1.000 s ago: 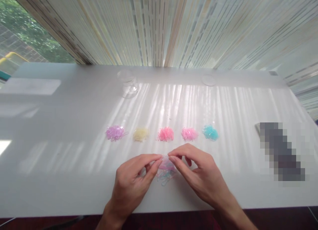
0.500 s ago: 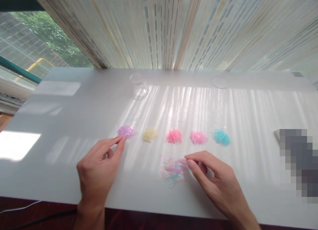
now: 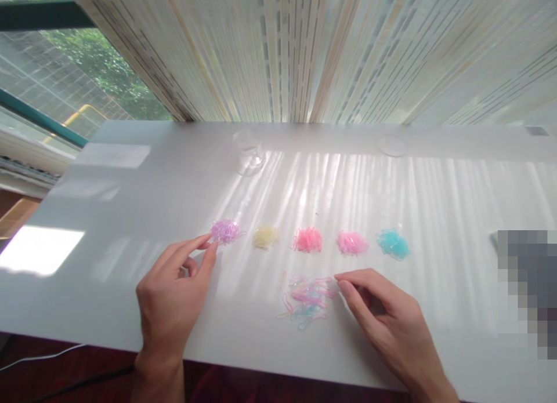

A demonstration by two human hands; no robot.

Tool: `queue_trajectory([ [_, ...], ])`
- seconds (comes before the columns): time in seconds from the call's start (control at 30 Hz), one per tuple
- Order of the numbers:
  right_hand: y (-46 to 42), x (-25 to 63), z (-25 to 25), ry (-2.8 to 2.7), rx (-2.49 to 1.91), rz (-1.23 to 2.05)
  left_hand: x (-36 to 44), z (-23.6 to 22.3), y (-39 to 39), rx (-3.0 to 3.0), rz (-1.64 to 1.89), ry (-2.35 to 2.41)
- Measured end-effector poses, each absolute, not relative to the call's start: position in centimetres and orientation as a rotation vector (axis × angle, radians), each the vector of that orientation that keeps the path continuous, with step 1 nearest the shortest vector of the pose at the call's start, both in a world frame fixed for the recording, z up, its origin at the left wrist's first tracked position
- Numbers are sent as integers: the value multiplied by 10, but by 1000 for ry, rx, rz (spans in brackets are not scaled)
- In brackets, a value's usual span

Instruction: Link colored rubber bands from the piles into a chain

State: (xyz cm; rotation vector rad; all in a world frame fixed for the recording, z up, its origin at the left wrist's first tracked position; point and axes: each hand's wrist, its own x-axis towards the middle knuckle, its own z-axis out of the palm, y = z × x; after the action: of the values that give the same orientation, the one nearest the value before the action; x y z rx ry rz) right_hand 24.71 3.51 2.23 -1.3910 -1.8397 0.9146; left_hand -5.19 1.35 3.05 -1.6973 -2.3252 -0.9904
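At the purple pile of small elastic bands (image 3: 225,231), my left hand (image 3: 176,287) has its thumb and index finger slightly apart, with no band visible between them. My right hand (image 3: 383,316) is closed in a pinch at the right edge of a loose pile of mixed-colour elastic bands (image 3: 308,298); whether a band is between its fingertips cannot be made out. Between the purple pile and my right hand's side lie a yellow pile (image 3: 266,236), a coral pile (image 3: 308,239), a pink pile (image 3: 352,242) and a blue pile (image 3: 393,243), all in one row.
A clear jar (image 3: 250,153) stands toward the back of the white table (image 3: 143,217). Farther right lies a clear round lid (image 3: 393,145). A blurred-out object (image 3: 528,275) is at the right edge. Striped curtains (image 3: 278,55) hang behind the table.
My left fingertips have parted a little beside the purple pile. My right hand has drawn slightly right, away from the mixed pile. The whole view has shifted slightly.
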Motion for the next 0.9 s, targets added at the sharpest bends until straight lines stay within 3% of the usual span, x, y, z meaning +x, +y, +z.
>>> queue_trajectory([
  [0.1,35,247,22,-1856,-1386,884,-40,32,6,-1819,-1095,-2282],
  [0.3,29,244,16,-1972,-1312,848,-7,29,5,-2741,-1108,-1905],
  [0.67,27,237,15,-2166,-1248,799,6,21,14,-2840,-859,-1866],
  [0.9,31,239,22,-2218,-1205,928,9,21,16,-2912,-947,-1847],
])
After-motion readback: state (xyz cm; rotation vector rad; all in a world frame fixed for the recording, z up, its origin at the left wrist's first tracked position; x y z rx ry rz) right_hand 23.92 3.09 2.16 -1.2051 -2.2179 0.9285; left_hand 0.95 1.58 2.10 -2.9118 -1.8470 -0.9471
